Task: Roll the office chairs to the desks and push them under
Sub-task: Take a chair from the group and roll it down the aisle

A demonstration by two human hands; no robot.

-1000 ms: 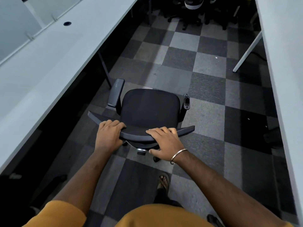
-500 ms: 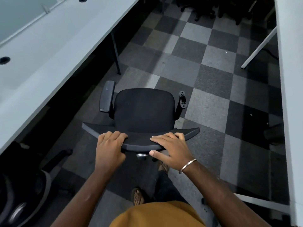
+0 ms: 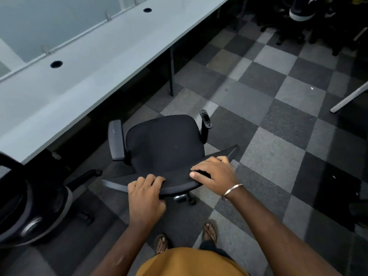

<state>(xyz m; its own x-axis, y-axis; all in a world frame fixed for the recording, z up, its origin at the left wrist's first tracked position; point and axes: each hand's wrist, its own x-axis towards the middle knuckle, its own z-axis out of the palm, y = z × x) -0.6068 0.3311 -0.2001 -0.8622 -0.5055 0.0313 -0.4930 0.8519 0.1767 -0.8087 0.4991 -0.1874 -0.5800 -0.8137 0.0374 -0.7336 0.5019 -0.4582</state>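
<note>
At your far left, a second office chair (image 3: 29, 208) sits low in the view, its back toward you, tucked close against the long pale desk (image 3: 83, 76). One of its base legs sticks out onto the floor beside the chair you are handling. The desk runs diagonally from lower left to upper right; two round cable holes show in its top, and a dark leg (image 3: 171, 72) drops from it to the carpet.

In the middle stands the black office chair (image 3: 165, 144), on the checkered grey carpet (image 3: 278, 136) just beside the desk edge, not under it. Its seat faces away from you and a little toward the desk. The left armrest pad (image 3: 116, 142) is nearest the desk; on the other side only a bare armrest post with a mounting plate (image 3: 206, 121) shows.

Your left hand (image 3: 145, 194) holds the top rim of the backrest, fingers curled over its edge. Your right hand (image 3: 214, 174) grips the same rim further right, fingers laid over the top and thumb tucked beneath; a metal bangle (image 3: 233, 191) circles that wrist.

Below, your sandalled feet stand on the carpet behind the chair. To the right, a white slanted desk leg (image 3: 350, 98) meets the floor, and more dark chairs (image 3: 302, 14) crowd the top right corner.
</note>
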